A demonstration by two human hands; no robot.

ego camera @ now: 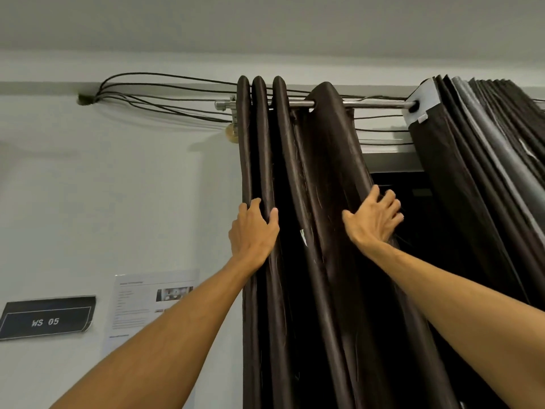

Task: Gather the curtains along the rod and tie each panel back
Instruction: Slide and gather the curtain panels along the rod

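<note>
**Both hands on L curtain panel, upper part**

Pale wall (118,187) fills the left side, w/ grey ceiling (265,25) above. The view looks up.

Left panel (318,172): dark brown, shiny fabric hanging from the rod in tall folds. Three tight folds are bunched at the rod's left end and one wider fold sits just right of them. Right panel (472,187): same dark fabric, packed in many thin pleats at the far right, w/ a white reinforced corner (421,97) at its top left edge. The two panels are apart. Between them show a bare stretch of rod and a dark window opening (413,202).

Rod (377,104): chrome, horizontal, near the ceiling, held at its left end by a metal bracket (233,109) on the wall.

Cables (165,93): several thin black ones fan out from a hole in the wall & run right, behind the panels.

Printed sheet (138,302) is stuck on the wall low left. Beside it, further left, a dark sign (47,318) reads "WS 05".

Left hand (253,234): arm raised, fingers & thumb curled round the outer folds of the left panel, gripping them. Right hand (371,222): fingers spread & laid on the same panel's right edge, thumb out, nothing pinched as far as can be seen.

Small white tag (303,236) on the fabric btwn the hands.
</note>
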